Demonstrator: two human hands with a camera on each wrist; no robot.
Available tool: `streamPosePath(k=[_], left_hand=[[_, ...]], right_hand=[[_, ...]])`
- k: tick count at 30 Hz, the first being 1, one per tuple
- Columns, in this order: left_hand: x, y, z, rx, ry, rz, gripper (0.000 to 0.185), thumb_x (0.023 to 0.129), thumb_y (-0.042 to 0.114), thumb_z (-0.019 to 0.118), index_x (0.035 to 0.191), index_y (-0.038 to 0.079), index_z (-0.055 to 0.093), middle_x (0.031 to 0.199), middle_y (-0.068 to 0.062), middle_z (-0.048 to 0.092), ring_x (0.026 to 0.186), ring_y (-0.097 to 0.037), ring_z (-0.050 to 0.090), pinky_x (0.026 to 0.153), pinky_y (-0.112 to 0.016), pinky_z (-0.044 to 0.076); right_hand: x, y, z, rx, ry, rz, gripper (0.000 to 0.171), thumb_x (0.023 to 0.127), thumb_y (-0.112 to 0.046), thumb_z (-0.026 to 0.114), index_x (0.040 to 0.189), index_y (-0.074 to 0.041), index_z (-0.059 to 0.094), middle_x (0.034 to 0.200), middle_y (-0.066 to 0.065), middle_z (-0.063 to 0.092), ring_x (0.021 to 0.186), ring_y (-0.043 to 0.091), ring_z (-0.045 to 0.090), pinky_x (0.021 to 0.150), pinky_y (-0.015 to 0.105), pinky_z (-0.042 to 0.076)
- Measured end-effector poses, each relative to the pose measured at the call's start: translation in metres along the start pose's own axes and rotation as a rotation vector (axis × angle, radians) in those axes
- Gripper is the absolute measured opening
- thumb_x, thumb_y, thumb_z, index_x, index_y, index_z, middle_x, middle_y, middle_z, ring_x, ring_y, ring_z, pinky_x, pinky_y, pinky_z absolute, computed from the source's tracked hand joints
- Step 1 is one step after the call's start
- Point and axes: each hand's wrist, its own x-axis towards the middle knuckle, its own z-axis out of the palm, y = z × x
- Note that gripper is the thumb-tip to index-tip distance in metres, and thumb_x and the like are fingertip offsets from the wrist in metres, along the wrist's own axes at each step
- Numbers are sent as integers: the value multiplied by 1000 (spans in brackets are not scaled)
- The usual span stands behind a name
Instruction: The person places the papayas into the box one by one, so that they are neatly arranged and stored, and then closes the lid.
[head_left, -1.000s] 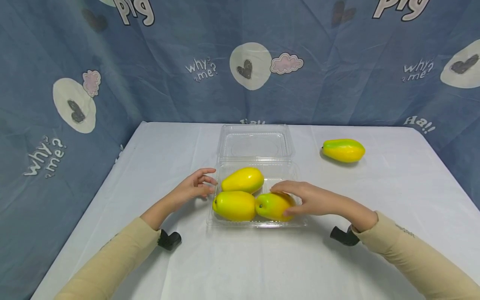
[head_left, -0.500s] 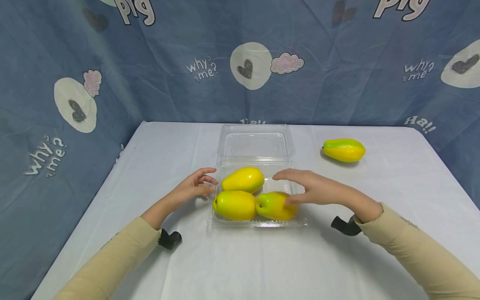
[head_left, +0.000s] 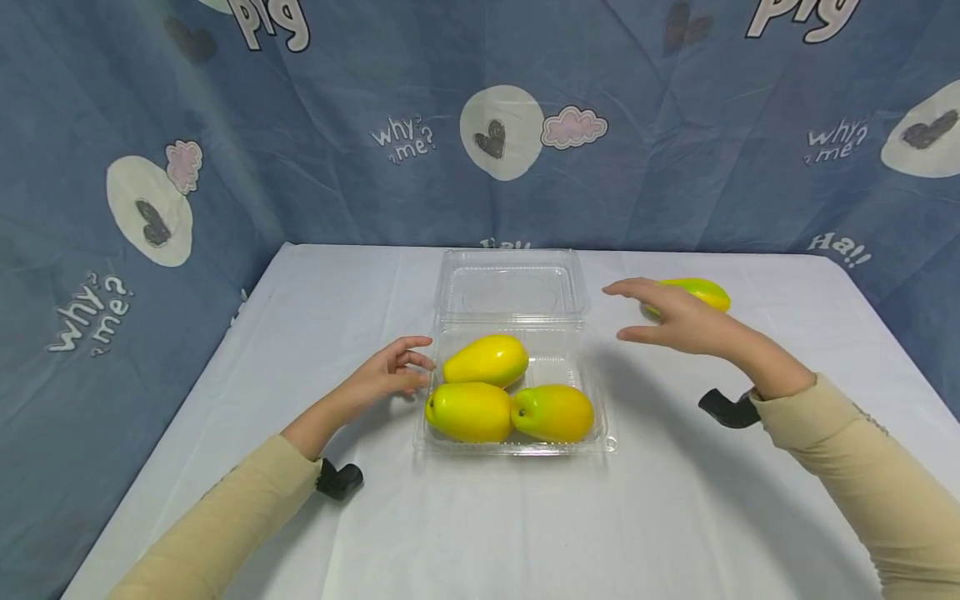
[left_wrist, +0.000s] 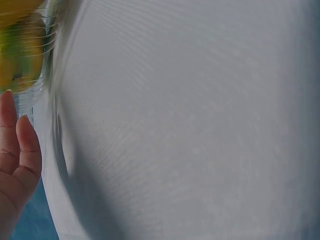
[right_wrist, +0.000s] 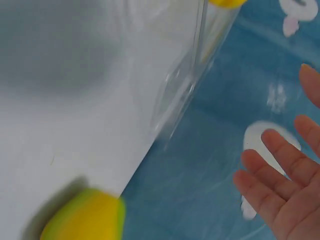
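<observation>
The lone mango [head_left: 699, 292], yellow with a green flush on top (partly hidden in the head view), lies on its side on the white table, well right of the clear open clamshell box [head_left: 514, 375] holding three yellow mangoes.

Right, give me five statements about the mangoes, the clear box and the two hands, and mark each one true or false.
1. Three mangoes lie in the clear plastic box. True.
2. The right hand grips the front right mango in the box. False: it holds nothing and hangs with straight fingers near the loose mango on the white table.
3. The box's lid is folded open, away from the person. True.
4. The left hand holds a mango in the air. False: it holds nothing, its fingers by the box's left edge.
5. The loose mango lies to the left of the box. False: it lies to the right of it, toward the back.
</observation>
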Motion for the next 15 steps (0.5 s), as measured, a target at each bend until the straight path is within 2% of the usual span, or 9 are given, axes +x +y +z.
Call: streamPosePath(k=[7, 15], left_hand=[[0, 0, 0, 5, -1, -2, 61, 89, 19, 58, 140, 8, 28, 124, -20, 47, 96, -20, 54, 80, -32, 46], [0, 0, 0, 7, -1, -1, 61, 89, 19, 58, 140, 8, 28, 124, -19, 48, 96, -20, 54, 80, -32, 46]], right_hand=[[-3, 33, -17, -59, 89, 87, 55, 82, -11, 66, 132, -3, 44, 134, 21, 43, 119, 38, 42, 96, 55, 33], [-7, 68, -25, -46, 81, 176, 56, 83, -10, 64, 134, 0, 41, 138, 25, 37, 124, 44, 33, 99, 59, 27]])
